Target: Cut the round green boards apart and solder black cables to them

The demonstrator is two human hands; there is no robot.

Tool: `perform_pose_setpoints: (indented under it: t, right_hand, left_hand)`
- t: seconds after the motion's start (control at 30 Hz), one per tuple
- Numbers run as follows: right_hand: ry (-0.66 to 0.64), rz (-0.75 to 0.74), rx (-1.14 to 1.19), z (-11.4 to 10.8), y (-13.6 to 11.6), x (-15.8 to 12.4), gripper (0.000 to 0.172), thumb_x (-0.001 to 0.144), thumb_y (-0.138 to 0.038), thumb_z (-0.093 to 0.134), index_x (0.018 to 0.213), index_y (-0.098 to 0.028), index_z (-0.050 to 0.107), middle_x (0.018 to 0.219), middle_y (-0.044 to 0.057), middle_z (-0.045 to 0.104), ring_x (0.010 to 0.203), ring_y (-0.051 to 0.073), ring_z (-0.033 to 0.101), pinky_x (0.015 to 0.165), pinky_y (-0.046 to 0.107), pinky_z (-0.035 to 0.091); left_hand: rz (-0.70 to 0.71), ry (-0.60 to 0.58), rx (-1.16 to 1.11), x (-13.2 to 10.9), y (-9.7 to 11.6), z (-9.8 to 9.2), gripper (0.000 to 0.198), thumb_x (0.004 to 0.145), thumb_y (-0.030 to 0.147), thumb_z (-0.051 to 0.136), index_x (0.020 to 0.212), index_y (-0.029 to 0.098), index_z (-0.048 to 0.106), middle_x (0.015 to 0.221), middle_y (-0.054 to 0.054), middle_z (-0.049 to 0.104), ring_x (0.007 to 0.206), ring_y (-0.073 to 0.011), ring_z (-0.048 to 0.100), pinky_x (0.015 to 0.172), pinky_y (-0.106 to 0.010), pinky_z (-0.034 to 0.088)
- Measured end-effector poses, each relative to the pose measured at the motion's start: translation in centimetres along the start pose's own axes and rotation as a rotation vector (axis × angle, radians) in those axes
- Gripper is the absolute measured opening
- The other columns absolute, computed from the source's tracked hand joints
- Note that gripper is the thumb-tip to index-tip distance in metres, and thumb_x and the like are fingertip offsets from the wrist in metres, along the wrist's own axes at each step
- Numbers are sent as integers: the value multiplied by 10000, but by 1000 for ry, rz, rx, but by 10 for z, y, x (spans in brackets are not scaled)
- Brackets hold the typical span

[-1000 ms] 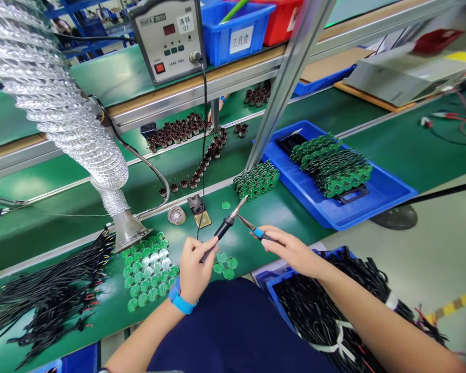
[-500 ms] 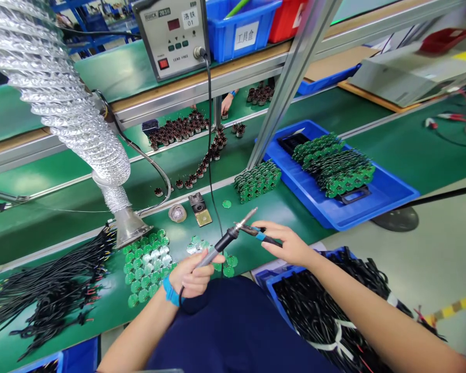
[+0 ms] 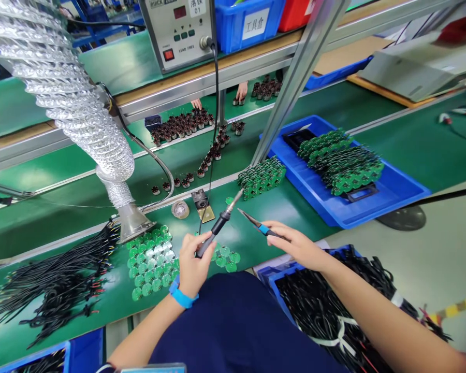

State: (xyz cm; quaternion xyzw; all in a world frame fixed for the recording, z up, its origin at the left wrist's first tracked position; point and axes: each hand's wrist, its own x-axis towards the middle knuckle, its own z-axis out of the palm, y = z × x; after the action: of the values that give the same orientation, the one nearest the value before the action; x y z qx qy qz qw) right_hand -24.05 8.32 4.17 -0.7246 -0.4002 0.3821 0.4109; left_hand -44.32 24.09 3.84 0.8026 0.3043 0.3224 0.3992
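My left hand (image 3: pixel 194 261), with a blue band at the wrist, is closed around the grip of a soldering iron (image 3: pixel 220 224). The iron's metal tip points up and to the right, over the green bench. In my right hand (image 3: pixel 295 243) are tweezers or fine pliers (image 3: pixel 261 226) with blue and black handles; their exact kind is hard to tell. Their points face up-left, a short gap from the iron. Below the iron lie loose round green circuit boards (image 3: pixel 226 257). Left of my left hand is a larger block of round boards (image 3: pixel 152 264).
A fume duct (image 3: pixel 130 220) hangs over the boards at left, beside black cables (image 3: pixel 62 269). Behind the iron are a round tin (image 3: pixel 180 209) and an iron stand (image 3: pixel 202 204). A blue tray (image 3: pixel 404 194) holds stacked boards. A co-worker's hand (image 3: pixel 241 92) is beyond the frame.
The soldering iron has turned steeper and moved left, away from the tool in my right hand. My left hand has shifted its grip. The view has moved slightly.
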Motion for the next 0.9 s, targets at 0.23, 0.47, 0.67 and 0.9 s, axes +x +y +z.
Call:
perform_pose_setpoints:
  t: [0.23, 0.47, 0.67, 0.9]
  right_hand:
    - [-8, -70, -16, 10, -15, 0, 347, 842, -495, 425, 681, -201, 517, 1040, 78, 562, 990, 220, 508, 904, 352, 403]
    - [-1, -66, -81, 20, -19, -1, 330, 866, -452, 402, 678, -205, 513, 938, 73, 570, 912, 209, 522, 836, 352, 426]
    - [37, -196, -135, 20, 11, 9, 281, 829, -428, 449, 763, -198, 596, 1004, 97, 595, 937, 214, 556, 851, 355, 450]
    - [78, -237, -146, 10, 33, 15, 253, 809, -419, 478, 747, -205, 597, 1077, 106, 581, 994, 230, 555, 906, 378, 432]
  left_hand:
    - [196, 83, 147, -3, -6, 1, 220, 799, 157, 609, 999, 229, 667, 666, 22, 389, 610, -94, 415, 548, -212, 352]
    - [182, 49, 198, -10, -18, -5, 236, 801, 184, 596, 993, 283, 692, 641, 11, 422, 582, -89, 423, 541, -216, 346]
    - [-722, -697, -749, -2, -29, -25, 404, 808, 506, 544, 1018, 184, 667, 458, 66, 376, 311, -29, 275, 332, -170, 235]
    - [-1097, -984, -1310, -1, -44, -37, 346, 873, 429, 485, 937, 139, 663, 374, 106, 242, 237, 1, 38, 239, -138, 31]
